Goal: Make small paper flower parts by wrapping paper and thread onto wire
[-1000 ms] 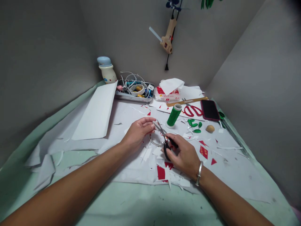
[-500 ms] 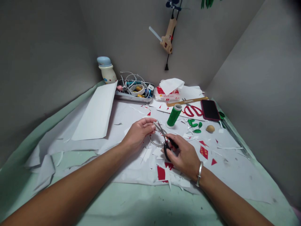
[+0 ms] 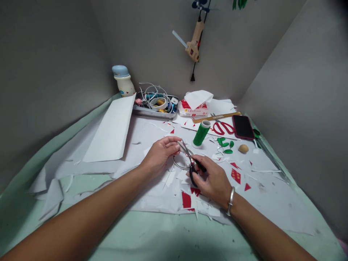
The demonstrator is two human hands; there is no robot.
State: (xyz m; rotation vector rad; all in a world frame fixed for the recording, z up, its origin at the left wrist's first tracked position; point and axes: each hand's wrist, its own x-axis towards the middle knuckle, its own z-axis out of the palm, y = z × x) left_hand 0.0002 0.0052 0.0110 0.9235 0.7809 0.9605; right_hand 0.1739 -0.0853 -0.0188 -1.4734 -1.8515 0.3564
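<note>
- The black scissors (image 3: 187, 150) lie in the grasp of the right hand (image 3: 213, 179), whose fingers are clamped on the handles, the thumb at the nearer loop.
- Their blades stand narrowly apart and point forward and left, the tips right beside the fingertips of the left hand (image 3: 163, 149).
- The left thumb and forefinger are drawn close together at those tips; whether they pinch something is too small to tell.
- A thin hoop (image 3: 179, 168) sits between the hands, partly hidden by the scissors and just below the left fingers; whether either hand touches it cannot be told.
- A bracelet (image 3: 231, 201) circles the right wrist.
- The green spool (image 3: 201, 135) stands just beyond the right hand, apart from the fingers.
- Green leaves (image 3: 228, 151) and a brown ball (image 3: 243, 148) lie to the right of the spool.
- Red scraps (image 3: 186, 199) lie near the right hand, among white paper bits, over a large sheet (image 3: 160, 203) on the table (image 3: 152, 232).
- Farther back on the right are the red scissors (image 3: 230, 128), a ruler (image 3: 230, 116) and a phone (image 3: 243, 127).
- At the back stand a bottle (image 3: 125, 85), a filled tray (image 3: 154, 114) and tissues (image 3: 193, 108); a white card (image 3: 111, 134) leans at the tray's left end.
- A glue gun (image 3: 194, 43) hangs on the wall.
</note>
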